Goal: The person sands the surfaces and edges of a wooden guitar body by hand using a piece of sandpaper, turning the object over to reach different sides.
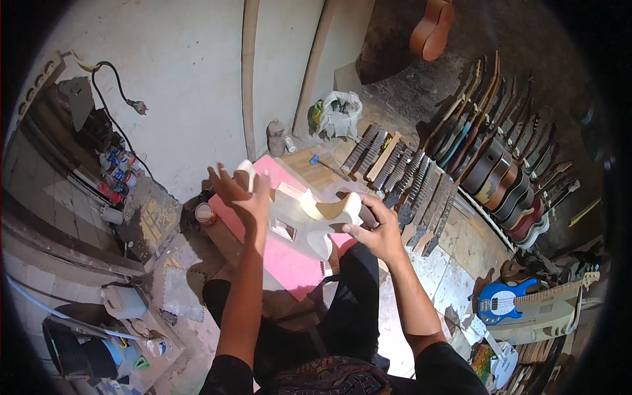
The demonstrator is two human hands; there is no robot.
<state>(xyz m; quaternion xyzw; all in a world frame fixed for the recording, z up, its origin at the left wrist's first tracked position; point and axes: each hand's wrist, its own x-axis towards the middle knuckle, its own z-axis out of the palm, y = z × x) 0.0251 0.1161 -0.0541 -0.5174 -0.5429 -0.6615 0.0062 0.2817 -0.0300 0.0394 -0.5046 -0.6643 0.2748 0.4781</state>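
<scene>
I'm holding a pale guitar body (304, 238) above the pink board (295, 280), its right side reaching toward the board's right edge. My right hand (378, 230) is pinching a curved end between thumb and fingers. My left hand (243, 197), over the board's far left edge, is spreading its blurred fingers around a pale rounded tip; I can't tell whether they're gripping. The body is lying rightward of my left hand and leftward of my right, which is clearly touching it. Blur is hiding the direction of its long axis.
</scene>
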